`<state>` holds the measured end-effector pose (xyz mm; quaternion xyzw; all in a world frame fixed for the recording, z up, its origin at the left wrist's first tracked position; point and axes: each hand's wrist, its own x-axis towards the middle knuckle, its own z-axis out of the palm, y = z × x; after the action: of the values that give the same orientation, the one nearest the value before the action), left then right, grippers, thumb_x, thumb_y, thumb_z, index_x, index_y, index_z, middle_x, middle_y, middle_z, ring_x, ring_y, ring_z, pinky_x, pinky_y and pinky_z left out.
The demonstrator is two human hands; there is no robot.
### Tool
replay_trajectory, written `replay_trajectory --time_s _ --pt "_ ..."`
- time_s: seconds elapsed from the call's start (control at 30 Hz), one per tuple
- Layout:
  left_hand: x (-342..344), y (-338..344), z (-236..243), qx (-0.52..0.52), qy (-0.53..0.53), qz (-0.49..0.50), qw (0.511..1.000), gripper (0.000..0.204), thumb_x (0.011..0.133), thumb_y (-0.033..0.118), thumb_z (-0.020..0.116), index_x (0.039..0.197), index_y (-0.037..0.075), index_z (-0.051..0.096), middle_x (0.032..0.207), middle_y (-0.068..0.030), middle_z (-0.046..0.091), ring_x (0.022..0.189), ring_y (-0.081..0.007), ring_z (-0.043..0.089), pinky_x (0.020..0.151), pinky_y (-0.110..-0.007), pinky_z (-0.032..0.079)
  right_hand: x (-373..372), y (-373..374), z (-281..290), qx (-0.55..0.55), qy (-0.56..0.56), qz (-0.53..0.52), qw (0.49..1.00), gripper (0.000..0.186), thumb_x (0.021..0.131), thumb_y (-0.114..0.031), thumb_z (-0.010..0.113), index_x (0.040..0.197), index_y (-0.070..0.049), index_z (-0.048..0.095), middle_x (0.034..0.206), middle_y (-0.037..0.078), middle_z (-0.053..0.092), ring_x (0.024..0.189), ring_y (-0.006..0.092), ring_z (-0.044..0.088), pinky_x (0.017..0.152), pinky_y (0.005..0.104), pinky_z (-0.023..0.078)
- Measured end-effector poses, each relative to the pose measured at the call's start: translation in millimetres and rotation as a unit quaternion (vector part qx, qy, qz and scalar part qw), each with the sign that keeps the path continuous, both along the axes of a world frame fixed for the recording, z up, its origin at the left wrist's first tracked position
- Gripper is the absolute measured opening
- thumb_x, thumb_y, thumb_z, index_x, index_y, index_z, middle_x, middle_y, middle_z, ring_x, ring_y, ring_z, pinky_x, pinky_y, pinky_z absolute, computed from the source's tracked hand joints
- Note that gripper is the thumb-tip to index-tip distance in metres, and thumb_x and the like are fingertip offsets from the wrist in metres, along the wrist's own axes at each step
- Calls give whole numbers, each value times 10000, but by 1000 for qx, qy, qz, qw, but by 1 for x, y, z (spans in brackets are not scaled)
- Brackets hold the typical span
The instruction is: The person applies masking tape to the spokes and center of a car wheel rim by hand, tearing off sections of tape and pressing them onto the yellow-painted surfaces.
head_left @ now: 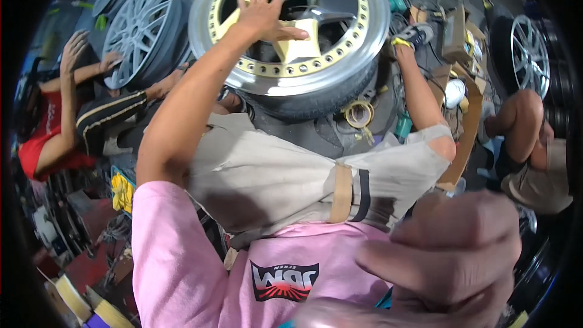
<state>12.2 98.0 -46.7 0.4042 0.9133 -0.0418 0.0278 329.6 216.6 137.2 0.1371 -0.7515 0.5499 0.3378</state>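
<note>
My left hand (262, 17) lay palm down with its fingers spread apart, flat against the wheel rather than clamped on any part of it; my right hand (452, 255) was near my chest, fingers curled and blurred, and I couldn't tell whether they held anything. The multi-spoke alloy wheel (311, 48) sat straight ahead, beyond my lap, its face turned up and tipped a little toward me. Being round, it offered no long axis overall, but one bare dark spoke (333, 6) ran out rightward from the centre, just right of my left fingers. That hand was much the nearer; my right was well back from the rim. A pale yellow covering, apparently masking tape (297, 54), dressed the other spokes I could see. Just this side of the polished lip a tape roll (347, 115) rested on the floor, with an open cardboard box (467, 140) farther right. Off to my left, a co-worker in red (51, 127) had a hand at a silver wheel (138, 30).
</note>
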Motion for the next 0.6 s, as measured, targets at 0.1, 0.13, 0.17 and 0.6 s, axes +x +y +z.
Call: replay_trajectory --time_s 0.1,0.13,0.17,0.6 --pt "16 -15 0 -31 -20 -26 999 1478 509 922 769 1686 268 162 1718 -256 136 1575 -517 91 1212 -738 131 -27 6 -7 -13 17 28 999 231 949 -51 497 1026 28 699 928 125 702 732 133 662 628 267 550" --pt "10 -10 9 -32 -17 -12 999 1475 509 903 788 1686 273 160 1718 -253 139 1574 -517 93 1211 -739 134 -31 11 0 -15 36 36 999 238 961 -45 479 1025 32 695 928 127 702 731 131 663 629 264 551" --pt "10 3 -2 12 -4 -16 1000 1463 519 883 802 1685 278 159 1716 -253 143 1569 -524 99 1209 -739 144 -23 22 4 -17 53 18 998 247 974 -40 461 1025 36 691 928 128 702 731 129 663 629 262 552" --pt "2 -18 20 38 -76 -11 996 1553 425 936 790 1682 245 192 1678 -289 224 1570 -514 123 1222 -708 175 1 87 -373 354 -615 -89 699 314 775 -225 783 1050 -74 800 971 178 772 928 362 759 832 467 603"
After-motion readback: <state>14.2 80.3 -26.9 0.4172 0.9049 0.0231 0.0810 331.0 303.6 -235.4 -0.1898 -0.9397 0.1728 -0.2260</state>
